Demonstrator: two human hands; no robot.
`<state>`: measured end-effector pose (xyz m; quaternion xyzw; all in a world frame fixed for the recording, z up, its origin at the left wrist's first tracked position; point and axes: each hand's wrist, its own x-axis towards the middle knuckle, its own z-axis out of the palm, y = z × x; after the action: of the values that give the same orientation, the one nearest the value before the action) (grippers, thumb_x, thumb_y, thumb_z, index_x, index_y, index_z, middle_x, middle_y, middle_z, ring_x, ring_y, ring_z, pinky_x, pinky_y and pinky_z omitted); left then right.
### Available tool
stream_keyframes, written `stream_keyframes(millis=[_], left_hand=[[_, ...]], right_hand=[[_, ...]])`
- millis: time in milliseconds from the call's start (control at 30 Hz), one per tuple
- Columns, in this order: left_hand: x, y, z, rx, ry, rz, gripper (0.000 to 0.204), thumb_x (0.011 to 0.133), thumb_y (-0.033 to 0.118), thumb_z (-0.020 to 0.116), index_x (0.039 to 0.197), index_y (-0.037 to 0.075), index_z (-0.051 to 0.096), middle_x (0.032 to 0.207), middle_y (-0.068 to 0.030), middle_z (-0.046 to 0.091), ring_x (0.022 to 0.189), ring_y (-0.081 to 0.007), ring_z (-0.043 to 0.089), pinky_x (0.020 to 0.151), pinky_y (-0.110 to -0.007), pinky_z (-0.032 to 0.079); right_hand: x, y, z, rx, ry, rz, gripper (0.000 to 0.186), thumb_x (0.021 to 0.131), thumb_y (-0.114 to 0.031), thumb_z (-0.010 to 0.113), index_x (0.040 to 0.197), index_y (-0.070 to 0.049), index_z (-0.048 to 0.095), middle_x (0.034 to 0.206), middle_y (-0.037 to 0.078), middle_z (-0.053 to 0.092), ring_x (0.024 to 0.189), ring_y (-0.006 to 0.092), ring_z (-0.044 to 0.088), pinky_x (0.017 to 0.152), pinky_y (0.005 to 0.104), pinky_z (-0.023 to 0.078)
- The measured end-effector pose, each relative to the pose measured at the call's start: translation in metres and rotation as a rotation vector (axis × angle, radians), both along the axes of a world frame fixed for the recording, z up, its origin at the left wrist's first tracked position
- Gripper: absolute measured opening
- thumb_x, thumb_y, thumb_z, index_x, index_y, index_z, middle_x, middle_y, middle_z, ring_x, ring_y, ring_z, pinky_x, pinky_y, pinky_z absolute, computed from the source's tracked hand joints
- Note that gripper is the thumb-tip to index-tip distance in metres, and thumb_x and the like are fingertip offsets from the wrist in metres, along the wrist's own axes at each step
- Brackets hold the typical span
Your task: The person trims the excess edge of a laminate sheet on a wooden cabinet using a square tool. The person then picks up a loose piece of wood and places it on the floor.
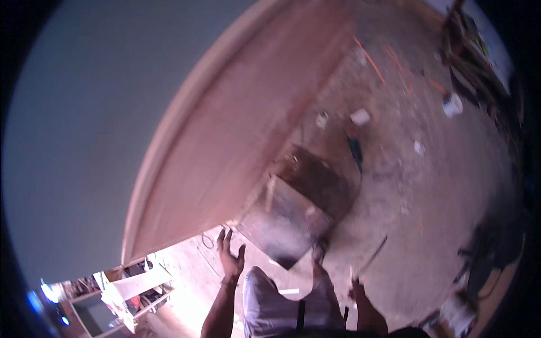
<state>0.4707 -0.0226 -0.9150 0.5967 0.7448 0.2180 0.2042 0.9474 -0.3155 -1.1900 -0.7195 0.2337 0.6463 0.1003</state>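
Observation:
My left hand (pixel 230 258) is open, its fingers spread and pointing up at the lower edge of a large brown wooden panel (pixel 225 129). The fingertips are close to that edge; whether they touch it I cannot tell. The panel has a raised, curved rim, with a wide grey-blue surface (pixel 84 124) beyond it. Low at the right, my right hand (pixel 357 291) is closed round a thin pale strip (pixel 353 274) that sticks up from the fist; its kind is unclear. A worn wooden box (pixel 284 219) sits below the panel, in front of my legs.
A dark stick (pixel 374 253) lies beyond my right hand. Farther off on the dusty floor are a dark green corded tool (pixel 355 149), a white block (pixel 359 116) and a white round container (pixel 452 105). Shelving (pixel 93 315) stands at lower left, cluttered things (pixel 459 312) at lower right.

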Motion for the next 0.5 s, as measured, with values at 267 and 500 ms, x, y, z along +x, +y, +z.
stream_keyframes(millis=[267,500], left_hand=[[-0.109,0.04,0.326,0.924,0.62,0.243,0.066,0.087,0.006,0.08,0.148,0.004,0.055,0.156,-0.0233,0.05,0.149,-0.0404,0.043,0.122,-0.054,0.034],[-0.158,0.105,0.656,1.501,1.063,0.275,0.059,0.097,0.015,0.074,0.151,0.005,0.053,0.161,-0.0205,0.047,0.15,-0.0366,0.044,0.125,-0.052,0.031]], right_hand=[[-0.043,0.169,0.075,0.347,-0.203,0.018,0.054,0.09,-0.038,0.077,0.128,-0.003,0.059,0.106,0.013,0.063,0.064,0.0224,0.06,0.045,0.0386,0.046],[-0.029,0.331,0.138,0.847,-0.489,-0.152,0.051,0.095,-0.047,0.075,0.11,0.0,0.064,0.085,0.009,0.062,0.059,0.0188,0.055,0.046,0.0358,0.044]])
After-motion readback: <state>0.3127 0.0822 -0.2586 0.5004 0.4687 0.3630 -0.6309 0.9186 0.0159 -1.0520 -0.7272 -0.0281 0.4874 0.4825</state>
